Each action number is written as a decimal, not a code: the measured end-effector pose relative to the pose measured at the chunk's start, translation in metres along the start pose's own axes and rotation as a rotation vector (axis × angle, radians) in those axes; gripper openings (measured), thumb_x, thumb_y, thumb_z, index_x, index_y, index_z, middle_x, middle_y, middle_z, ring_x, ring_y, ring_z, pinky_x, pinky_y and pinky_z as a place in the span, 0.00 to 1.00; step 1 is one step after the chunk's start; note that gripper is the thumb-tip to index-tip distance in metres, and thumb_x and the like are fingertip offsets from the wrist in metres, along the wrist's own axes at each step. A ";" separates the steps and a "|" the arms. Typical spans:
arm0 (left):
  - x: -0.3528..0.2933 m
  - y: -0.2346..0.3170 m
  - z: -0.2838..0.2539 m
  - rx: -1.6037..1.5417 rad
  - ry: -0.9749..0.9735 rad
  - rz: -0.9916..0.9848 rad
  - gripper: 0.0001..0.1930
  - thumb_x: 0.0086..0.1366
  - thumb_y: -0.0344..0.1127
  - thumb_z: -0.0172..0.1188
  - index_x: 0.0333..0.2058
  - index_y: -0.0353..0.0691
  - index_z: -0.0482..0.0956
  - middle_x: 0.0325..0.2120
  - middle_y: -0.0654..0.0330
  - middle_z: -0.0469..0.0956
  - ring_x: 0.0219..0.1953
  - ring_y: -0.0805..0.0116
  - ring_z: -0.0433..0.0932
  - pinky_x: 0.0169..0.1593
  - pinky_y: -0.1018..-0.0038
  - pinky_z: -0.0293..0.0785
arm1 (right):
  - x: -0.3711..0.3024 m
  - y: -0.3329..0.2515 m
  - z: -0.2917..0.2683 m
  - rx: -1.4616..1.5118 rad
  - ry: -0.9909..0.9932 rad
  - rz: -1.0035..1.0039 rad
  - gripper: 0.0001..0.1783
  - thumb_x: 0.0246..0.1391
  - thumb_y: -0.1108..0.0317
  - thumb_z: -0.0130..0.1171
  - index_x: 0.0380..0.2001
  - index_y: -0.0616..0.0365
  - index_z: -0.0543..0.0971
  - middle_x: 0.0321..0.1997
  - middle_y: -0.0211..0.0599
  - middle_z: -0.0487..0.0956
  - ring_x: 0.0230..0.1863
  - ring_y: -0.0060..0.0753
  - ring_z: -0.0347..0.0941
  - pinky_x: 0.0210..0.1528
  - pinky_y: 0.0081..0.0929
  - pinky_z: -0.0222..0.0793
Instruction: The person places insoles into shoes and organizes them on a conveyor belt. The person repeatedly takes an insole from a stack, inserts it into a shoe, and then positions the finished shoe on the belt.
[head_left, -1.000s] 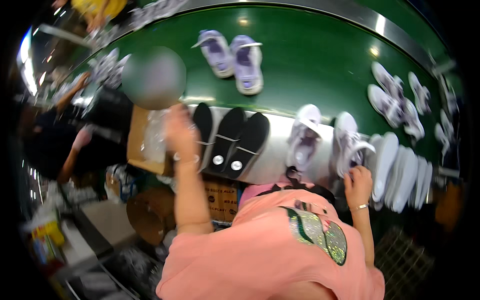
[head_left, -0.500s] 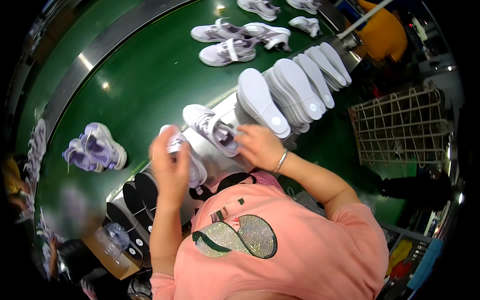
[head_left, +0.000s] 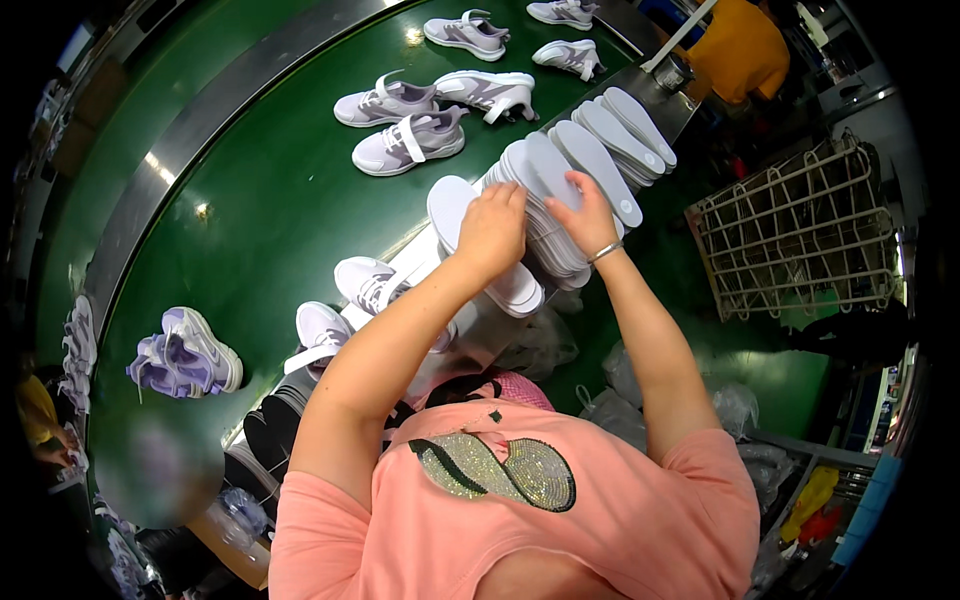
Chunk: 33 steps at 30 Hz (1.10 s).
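Note:
Over the row of white insoles, my left hand (head_left: 494, 232) bends down with its fingers together at the edge of an insole stack (head_left: 545, 165); its fingertips are partly hidden. Beside it, my right hand (head_left: 588, 218), a bangle at its wrist, has thumb and fingers spread against the same stack. A nearer white insole (head_left: 450, 203) lies partly under my left hand and wrist. Two pale lilac-white sneakers, one with a loose strap (head_left: 320, 328) and one with its toe pointing away (head_left: 362, 280), rest left of my left forearm, which partly covers them.
Several pale strap sneakers (head_left: 408, 145) stand on the green table (head_left: 250, 230). A purple-white pair (head_left: 188, 355) sits at left. Black insoles (head_left: 268, 432) lie near my left elbow. More white insole stacks (head_left: 598, 165) run toward the far right. A wire basket (head_left: 795, 235) stands at right.
Both hands have left the two sneakers and moved right to the white insoles. The sneakers now lie apart from my hands. The view has shifted somewhat.

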<state>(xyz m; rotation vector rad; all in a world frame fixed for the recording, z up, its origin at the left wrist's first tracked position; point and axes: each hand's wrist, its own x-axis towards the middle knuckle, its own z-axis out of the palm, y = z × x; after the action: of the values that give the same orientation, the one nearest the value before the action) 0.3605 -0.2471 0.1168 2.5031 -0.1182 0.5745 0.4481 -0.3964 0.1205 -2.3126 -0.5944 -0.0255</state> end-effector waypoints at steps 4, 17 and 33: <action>0.015 -0.011 0.006 0.130 -0.157 0.084 0.18 0.45 0.27 0.52 0.40 0.39 0.71 0.40 0.58 0.70 0.46 0.60 0.66 0.46 0.66 0.63 | -0.001 0.014 0.003 0.263 0.066 0.001 0.25 0.36 0.65 0.62 0.40 0.62 0.67 0.41 0.45 0.70 0.45 0.42 0.66 0.47 0.30 0.62; 0.037 -0.004 0.001 0.245 -0.343 0.138 0.16 0.48 0.32 0.53 0.39 0.45 0.73 0.40 0.65 0.71 0.45 0.67 0.65 0.45 0.68 0.61 | 0.029 -0.057 -0.025 0.660 0.183 -0.335 0.23 0.34 0.71 0.62 0.38 0.59 0.68 0.42 0.38 0.67 0.42 0.33 0.65 0.44 0.27 0.62; -0.085 -0.007 -0.112 -1.232 0.251 -0.708 0.31 0.47 0.42 0.63 0.47 0.35 0.62 0.40 0.49 0.71 0.42 0.64 0.70 0.44 0.72 0.65 | -0.074 -0.137 0.017 0.527 -0.603 0.004 0.12 0.44 0.66 0.56 0.27 0.65 0.72 0.25 0.32 0.69 0.26 0.20 0.62 0.28 0.18 0.59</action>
<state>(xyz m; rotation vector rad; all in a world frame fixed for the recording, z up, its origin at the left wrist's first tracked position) 0.2431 -0.1833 0.1605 1.1366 0.3868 0.3250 0.3210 -0.3300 0.1841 -1.7836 -0.7783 0.7622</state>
